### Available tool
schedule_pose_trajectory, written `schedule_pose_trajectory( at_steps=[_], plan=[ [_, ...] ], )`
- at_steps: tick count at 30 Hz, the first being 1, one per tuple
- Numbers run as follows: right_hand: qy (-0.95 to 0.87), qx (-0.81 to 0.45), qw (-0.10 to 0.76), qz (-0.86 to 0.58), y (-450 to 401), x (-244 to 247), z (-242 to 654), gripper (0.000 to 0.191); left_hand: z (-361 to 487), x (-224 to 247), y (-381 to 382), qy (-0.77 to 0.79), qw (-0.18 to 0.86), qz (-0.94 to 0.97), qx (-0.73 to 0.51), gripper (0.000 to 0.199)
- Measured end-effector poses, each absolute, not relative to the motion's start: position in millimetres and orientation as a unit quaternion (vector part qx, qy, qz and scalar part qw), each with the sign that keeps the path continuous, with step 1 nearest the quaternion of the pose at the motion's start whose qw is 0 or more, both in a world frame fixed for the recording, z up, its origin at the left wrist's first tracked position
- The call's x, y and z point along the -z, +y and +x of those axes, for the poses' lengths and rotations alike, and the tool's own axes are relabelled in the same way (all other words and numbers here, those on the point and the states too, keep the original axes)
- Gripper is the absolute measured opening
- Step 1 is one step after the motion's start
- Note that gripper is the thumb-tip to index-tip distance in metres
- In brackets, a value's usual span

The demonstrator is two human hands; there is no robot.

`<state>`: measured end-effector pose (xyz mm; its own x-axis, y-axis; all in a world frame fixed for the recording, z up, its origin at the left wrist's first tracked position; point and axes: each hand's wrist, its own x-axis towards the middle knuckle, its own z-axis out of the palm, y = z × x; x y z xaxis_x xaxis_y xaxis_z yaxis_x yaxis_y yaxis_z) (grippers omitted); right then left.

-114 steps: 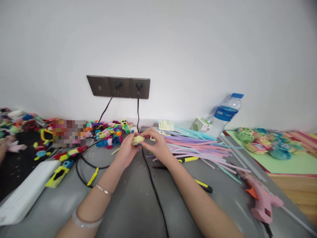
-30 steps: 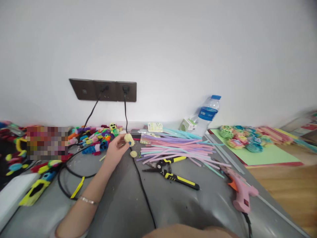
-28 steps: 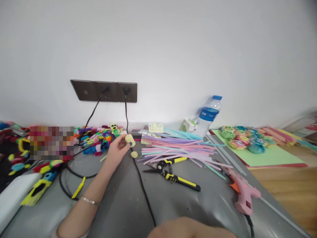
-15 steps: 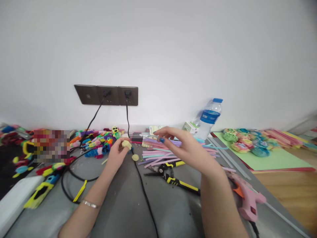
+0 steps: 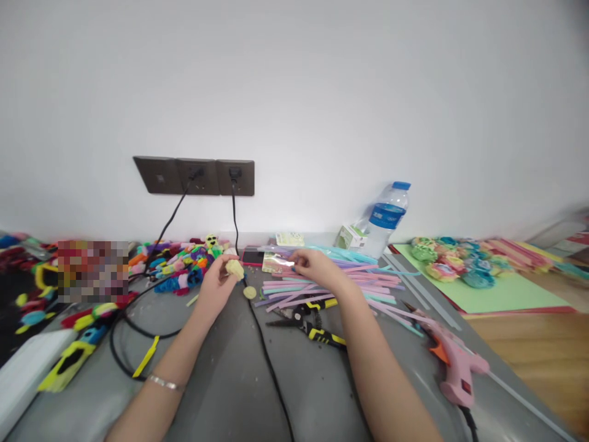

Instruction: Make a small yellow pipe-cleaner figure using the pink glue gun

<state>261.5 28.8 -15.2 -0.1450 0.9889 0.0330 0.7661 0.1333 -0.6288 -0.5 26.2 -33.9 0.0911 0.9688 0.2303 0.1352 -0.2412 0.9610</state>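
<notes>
My left hand point(image 5: 218, 285) is closed around a small pale yellow ruffled piece point(image 5: 235, 269), which looks like a folded paper flower. My right hand point(image 5: 314, 268) reaches over the pastel paper strips point(image 5: 331, 285), its thumb and fingers drawn together by a clear plastic packet point(image 5: 278, 263). Whatever its fingertips pinch is hidden. A flat pale yellow disc point(image 5: 250, 293) lies on the black cable between the hands. Below the strips rest wire-stripper pliers point(image 5: 301, 322) with black and yellow handles, partly behind my right forearm.
At right lies a pink glue gun point(image 5: 455, 365), and ruffled paper flowers point(image 5: 478, 273) sit on green paper point(image 5: 515, 294). A water bottle point(image 5: 388, 218) leans by the wall. Colourful fuzzy figures point(image 5: 184, 270) pile up at left, beside a looped black cable point(image 5: 115, 344).
My right hand has moved forward and lowered from above the strips to the packet, its fingers closing together. My left hand still holds the yellow piece in nearly the same place.
</notes>
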Motion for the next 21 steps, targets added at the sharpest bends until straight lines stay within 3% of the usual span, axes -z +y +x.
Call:
schedule_pose_trajectory(
  at_steps=[6,10,14,21],
  plan=[
    [-0.732,-0.223,0.224,-0.604,32.0,20.0,253.8,0.011,1.6,34.9,25.2,0.463,0.425,0.611,-0.482,0.034],
    [-0.748,-0.245,0.330,-0.521,27.5,6.3,251.9,0.010,0.9,32.6,24.4,0.473,0.416,0.614,-0.475,0.030],
    [-0.749,-0.191,0.467,-0.430,19.8,-10.4,245.1,0.006,0.5,28.5,21.8,0.475,0.401,0.622,-0.477,0.029],
    [-0.652,-0.205,0.596,-0.421,0.2,-28.9,228.6,0.010,3.3,24.8,18.5,0.451,0.427,0.622,-0.477,0.035]
  ],
)
